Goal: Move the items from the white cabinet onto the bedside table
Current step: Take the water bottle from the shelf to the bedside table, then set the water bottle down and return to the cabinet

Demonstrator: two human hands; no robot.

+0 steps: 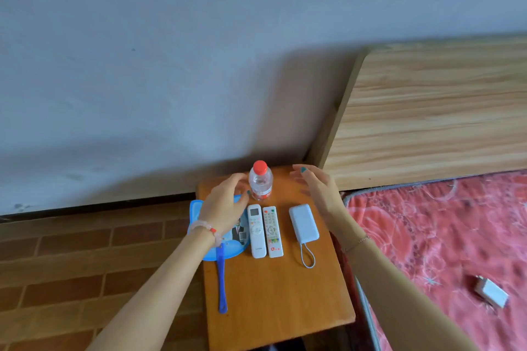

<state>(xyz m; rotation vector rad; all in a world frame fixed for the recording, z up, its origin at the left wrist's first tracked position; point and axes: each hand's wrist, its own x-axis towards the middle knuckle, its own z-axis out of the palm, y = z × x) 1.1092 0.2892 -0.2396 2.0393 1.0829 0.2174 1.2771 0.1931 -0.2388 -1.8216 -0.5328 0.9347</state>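
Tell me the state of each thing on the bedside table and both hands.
Clear plastic water bottle with red cap: upright, capped.
White remote control with screen: flat, face up.
White remote control with coloured buttons: flat, face up.
White power bank: flat, cord loop attached.
Blue plastic hand fan: flat, overhanging table edge.
Left hand: open, beside bottle.
Right hand: open, holding nothing.

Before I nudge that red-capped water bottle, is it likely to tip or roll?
The water bottle stands upright and narrow on the bedside table, so a push near its red cap would probably tip it. Its round body would likely roll once down. I cannot tell how full, hence how heavy, it is.
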